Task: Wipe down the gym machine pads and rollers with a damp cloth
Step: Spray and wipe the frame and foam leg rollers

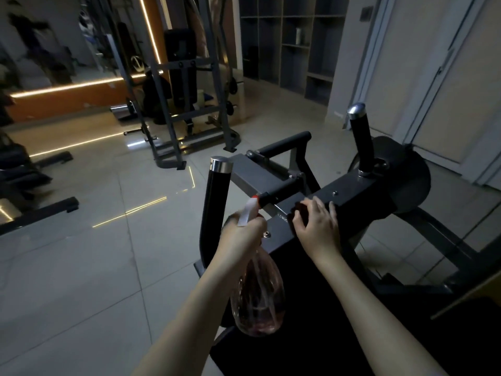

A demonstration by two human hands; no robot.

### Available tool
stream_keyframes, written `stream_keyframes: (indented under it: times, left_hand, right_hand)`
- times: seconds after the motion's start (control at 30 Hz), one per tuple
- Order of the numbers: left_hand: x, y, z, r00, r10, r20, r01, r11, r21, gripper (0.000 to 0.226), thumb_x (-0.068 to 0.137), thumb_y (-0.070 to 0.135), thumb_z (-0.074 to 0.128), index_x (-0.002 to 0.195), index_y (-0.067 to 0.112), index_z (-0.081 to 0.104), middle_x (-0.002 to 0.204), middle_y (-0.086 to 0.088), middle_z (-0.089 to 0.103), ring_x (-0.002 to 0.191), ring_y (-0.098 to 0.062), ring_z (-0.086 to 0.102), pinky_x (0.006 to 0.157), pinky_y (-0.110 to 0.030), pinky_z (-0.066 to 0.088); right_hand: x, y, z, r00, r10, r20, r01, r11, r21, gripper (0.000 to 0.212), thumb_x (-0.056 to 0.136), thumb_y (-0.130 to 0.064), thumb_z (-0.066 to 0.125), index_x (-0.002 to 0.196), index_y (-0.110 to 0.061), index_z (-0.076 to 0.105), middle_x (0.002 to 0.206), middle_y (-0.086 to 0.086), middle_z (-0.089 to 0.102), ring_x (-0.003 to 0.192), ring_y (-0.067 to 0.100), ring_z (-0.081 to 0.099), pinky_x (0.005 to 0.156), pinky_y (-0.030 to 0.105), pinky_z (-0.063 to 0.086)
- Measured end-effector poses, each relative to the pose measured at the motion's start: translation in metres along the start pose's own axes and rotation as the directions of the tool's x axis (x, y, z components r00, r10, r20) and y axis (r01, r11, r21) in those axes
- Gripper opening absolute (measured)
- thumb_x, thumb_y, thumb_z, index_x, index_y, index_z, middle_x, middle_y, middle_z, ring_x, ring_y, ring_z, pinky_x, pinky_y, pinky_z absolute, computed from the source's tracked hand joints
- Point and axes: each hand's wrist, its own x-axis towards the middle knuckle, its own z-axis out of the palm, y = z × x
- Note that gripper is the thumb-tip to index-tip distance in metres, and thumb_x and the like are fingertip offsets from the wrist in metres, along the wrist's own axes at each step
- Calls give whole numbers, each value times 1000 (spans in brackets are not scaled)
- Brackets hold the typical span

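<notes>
My left hand (pixel 244 232) grips the neck of a clear pinkish spray bottle (pixel 260 297) with a white trigger and red nozzle; the bottle hangs below my fist over the dark pad (pixel 339 335). My right hand (pixel 317 223) presses a dark cloth (pixel 299 210) against the machine's grey metal crossbar (pixel 360 191), fingers curled over it. Two black upright handles with chrome caps rise from the machine: one on the left (pixel 217 191), one on the right (pixel 360 137). A black roller bar (pixel 284 143) lies beyond the crossbar.
A grey rack frame (pixel 189 109) stands further back on the tiled floor (pixel 95 253). Grey open shelving (pixel 287 42) lines the back wall. A black weight plate (pixel 406 175) sits on the machine's right side. More dark equipment (pixel 24 180) sits at the left edge.
</notes>
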Motion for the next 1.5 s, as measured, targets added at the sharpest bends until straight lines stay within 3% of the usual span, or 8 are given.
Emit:
stream_keyframes:
  times: [0.1,0.33,0.5,0.67,0.8,1.0,1.3,1.5]
  left_hand:
    - [10,3,6,998,-51,-26,51,998,36,50,71,15,48,79,63,61,78,-12,64,70,-26,61,65,-33,45]
    - [17,-4,15,986,-135,-97,140,989,45,60,77,9,52,62,67,56,80,-8,60,71,-23,60,63,-29,43]
    - [14,-8,15,971,-219,-97,225,972,64,50,66,21,54,111,43,62,72,0,62,63,-19,59,58,-27,45]
    - [10,-6,4,985,-162,-63,170,971,168,42,66,15,48,91,47,57,83,-15,64,68,-27,60,65,-34,48]
    - [9,-7,1,989,-143,-48,149,968,200,62,69,15,49,123,46,52,91,-15,64,75,-29,64,68,-35,53]
    - [-1,6,-1,997,-21,-70,24,999,47,9,84,13,53,81,20,59,77,-11,50,72,-21,46,65,-34,38]
    - [9,35,6,969,214,-119,-196,969,148,10,87,6,50,79,10,45,71,-8,44,65,-22,40,59,-36,36]
    - [5,8,12,967,216,-138,-173,947,270,16,85,14,47,70,10,42,56,-2,43,46,-11,42,44,-23,32]
  right_hand:
    - [8,5,1,999,-34,16,34,999,19,66,83,-46,23,117,-3,59,131,16,57,129,25,46,114,32,2]
    - [13,13,7,997,-62,-40,65,994,83,55,81,-43,29,103,-4,63,116,17,65,116,28,57,114,40,11]
    - [13,13,9,996,-59,-67,66,992,111,51,82,-41,32,101,-4,63,113,17,65,113,29,59,113,40,11]
    - [12,10,8,999,-26,-38,30,993,113,52,82,-42,31,102,-6,63,114,15,65,113,27,58,114,39,10]
    - [11,8,5,1000,-3,-13,4,995,95,55,82,-44,28,103,-5,62,114,14,64,110,27,59,114,37,9]
    - [10,6,2,1000,-1,31,-1,996,84,63,82,-46,26,108,-1,61,114,15,64,110,30,59,113,42,17]
    - [10,6,0,998,9,68,-15,996,88,66,82,-48,24,113,-1,60,119,14,62,115,28,56,114,36,11]
    - [19,7,-6,993,-30,113,17,993,119,41,89,-38,41,104,-5,60,106,12,65,103,30,58,101,38,33]
